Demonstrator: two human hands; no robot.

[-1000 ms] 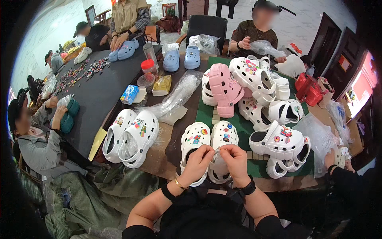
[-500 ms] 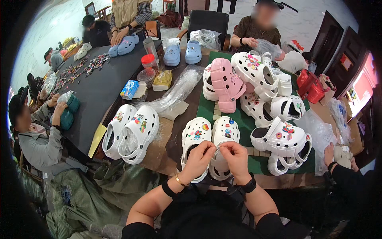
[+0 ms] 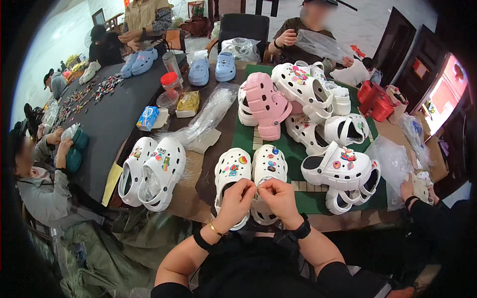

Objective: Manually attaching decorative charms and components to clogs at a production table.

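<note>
A small blue and white carton lies on the dark table, far left. Just right of it sits a yellow packet. Far right, by the wall, a screen glows pink and white.

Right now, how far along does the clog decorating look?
Done, apparently: the white pair on the left and the heap of clogs on the green mat already carry coloured charms. In hand: the left hand and right hand pinch something tiny over the white pair in front, which has a few charms. Left: cannot tell.
</note>
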